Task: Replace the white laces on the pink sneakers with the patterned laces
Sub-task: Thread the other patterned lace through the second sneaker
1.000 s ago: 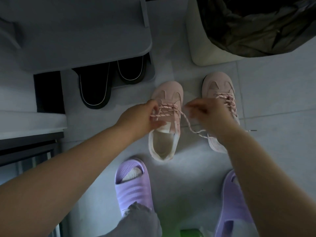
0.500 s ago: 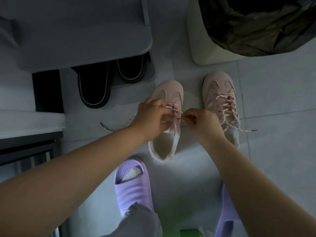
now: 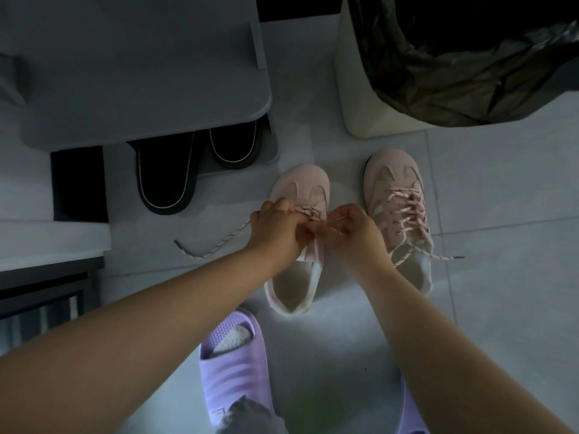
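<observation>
– Pale floor tiles (image 3: pixel 501 214), a white bin (image 3: pixel 354 89) lined in black at the far right, and black slippers (image 3: pixel 166 177) tucked under a grey shelf (image 3: pixel 141 73). Where is the shoe being laced?

– On the floor in the middle. It's the pink sneaker (image 3: pixel 300 183), toe pointing away, with the left hand (image 3: pixel 275 230) and right hand (image 3: pixel 357 233) over its eyelets. The second sneaker (image 3: pixel 391 170) stands just beside it on the right, already laced in the patterned kind, one tip trailing onto the tiles.

– What has changed in the last second?

– The hands were apart then, with a stretch of the patterned lace (image 3: pixel 216 245) drawn out to the right. Now they have closed in, and the loose end lies on the floor to the left.

– And the grip?

– The left hand's fingers are curled, pinching the lace where it leaves the eyelets. The right hand pinches a short bit between thumb and fingertips. Both forearms reach forward and down, above a purple slipper (image 3: pixel 232 358).
</observation>
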`<state>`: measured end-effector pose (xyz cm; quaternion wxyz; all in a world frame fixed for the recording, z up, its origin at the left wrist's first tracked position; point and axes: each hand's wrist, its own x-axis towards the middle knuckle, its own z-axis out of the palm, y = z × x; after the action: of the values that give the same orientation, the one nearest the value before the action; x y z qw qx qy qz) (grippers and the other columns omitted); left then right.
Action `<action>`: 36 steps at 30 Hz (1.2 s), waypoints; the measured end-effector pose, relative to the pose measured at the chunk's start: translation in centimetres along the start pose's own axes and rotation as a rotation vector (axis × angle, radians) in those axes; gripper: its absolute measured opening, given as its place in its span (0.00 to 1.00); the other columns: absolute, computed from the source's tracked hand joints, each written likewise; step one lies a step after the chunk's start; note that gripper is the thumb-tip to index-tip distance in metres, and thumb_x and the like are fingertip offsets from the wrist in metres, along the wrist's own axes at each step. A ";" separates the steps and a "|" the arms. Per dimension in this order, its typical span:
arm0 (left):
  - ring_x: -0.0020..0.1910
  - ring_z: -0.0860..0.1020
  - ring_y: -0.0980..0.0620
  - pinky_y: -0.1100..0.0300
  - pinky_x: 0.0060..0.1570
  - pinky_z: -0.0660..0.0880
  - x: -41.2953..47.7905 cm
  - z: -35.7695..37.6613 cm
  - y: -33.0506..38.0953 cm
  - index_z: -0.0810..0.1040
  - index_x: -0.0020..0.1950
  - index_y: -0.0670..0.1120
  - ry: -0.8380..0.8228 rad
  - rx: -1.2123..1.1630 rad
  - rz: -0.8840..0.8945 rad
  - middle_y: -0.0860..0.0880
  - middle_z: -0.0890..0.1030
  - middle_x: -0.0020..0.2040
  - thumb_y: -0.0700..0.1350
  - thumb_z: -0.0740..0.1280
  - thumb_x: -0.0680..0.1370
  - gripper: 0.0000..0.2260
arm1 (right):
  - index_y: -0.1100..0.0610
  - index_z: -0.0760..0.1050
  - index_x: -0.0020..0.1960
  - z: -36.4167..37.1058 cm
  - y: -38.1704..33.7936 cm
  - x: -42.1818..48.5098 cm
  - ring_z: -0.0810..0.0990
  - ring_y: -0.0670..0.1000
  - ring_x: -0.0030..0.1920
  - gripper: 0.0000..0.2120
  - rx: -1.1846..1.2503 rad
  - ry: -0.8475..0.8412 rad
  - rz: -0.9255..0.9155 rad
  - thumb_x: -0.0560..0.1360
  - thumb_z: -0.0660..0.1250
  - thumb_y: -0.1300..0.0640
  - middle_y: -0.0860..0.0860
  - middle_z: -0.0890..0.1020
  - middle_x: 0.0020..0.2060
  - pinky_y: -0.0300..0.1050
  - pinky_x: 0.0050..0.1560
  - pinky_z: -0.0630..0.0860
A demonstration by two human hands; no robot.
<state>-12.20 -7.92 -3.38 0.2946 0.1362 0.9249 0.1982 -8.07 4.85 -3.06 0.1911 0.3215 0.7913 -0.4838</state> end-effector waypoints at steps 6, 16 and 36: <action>0.58 0.67 0.46 0.66 0.49 0.60 0.2 -1.1 -1.0 0.78 0.54 0.43 -0.209 -0.090 0.074 0.46 0.68 0.54 0.42 0.64 0.76 0.08 | 0.53 0.70 0.53 0.4 0.4 -0.3 0.72 0.48 0.51 0.27 -0.087 -0.141 -0.026 0.62 0.77 0.45 0.49 0.68 0.51 0.40 0.51 0.71; 0.48 0.68 0.54 0.71 0.46 0.63 -0.4 -4.1 -2.9 0.78 0.51 0.43 -0.289 -0.267 0.133 0.51 0.67 0.47 0.39 0.65 0.76 0.06 | 0.55 0.71 0.31 -0.4 0.5 0.2 0.71 0.53 0.30 0.15 0.032 -0.100 0.103 0.71 0.67 0.49 0.52 0.73 0.26 0.40 0.31 0.66; 0.48 0.72 0.51 0.64 0.47 0.66 -3.1 -2.9 -1.6 0.73 0.53 0.42 0.035 -0.354 0.084 0.48 0.73 0.50 0.40 0.69 0.73 0.10 | 0.49 0.71 0.48 -0.6 -1.4 -0.5 0.80 0.49 0.37 0.10 0.400 -0.134 0.066 0.72 0.70 0.56 0.51 0.81 0.40 0.39 0.35 0.74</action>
<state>-11.66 -11.30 -0.39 0.2891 0.1173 0.8740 0.3725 -8.66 4.75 -1.57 0.1911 0.3460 0.6540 -0.6451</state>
